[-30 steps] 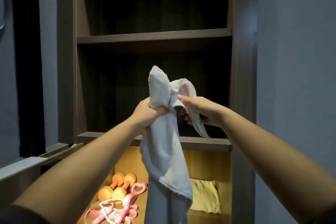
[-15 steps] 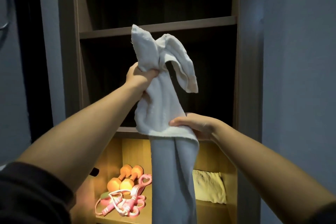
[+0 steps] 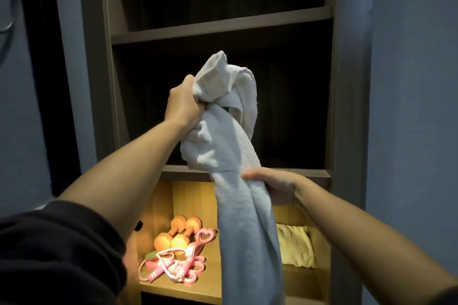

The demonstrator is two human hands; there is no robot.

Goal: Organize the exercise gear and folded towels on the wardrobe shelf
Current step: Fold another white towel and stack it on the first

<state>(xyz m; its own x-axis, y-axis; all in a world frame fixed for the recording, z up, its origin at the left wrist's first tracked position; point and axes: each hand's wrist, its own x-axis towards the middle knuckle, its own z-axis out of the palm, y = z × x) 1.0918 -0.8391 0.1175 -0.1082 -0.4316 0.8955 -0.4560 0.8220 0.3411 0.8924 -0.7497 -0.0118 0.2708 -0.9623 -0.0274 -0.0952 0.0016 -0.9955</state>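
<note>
A long white towel (image 3: 238, 205) hangs in front of the wardrobe, bunched at its top. My left hand (image 3: 182, 104) grips the bunched upper end, raised before the dark middle shelf. Lower down, my right hand (image 3: 273, 184) holds the towel's hanging middle at the level of the shelf edge (image 3: 297, 173). On the lit lower shelf lie two orange dumbbells (image 3: 177, 233), a pink skipping rope and bands (image 3: 173, 265), and a folded yellow towel (image 3: 295, 246) at the right. The white towel hides the shelf's middle.
The wardrobe has a dark upper shelf (image 3: 223, 30) and a dark middle compartment. A grey wall (image 3: 409, 106) stands close on the right. The lit lower shelf's wooden floor (image 3: 297, 282) shows in front of the yellow towel.
My right hand left the towel's top and slid down to grip its middle. My left hand rose with the bunched end, then came down a little.
</note>
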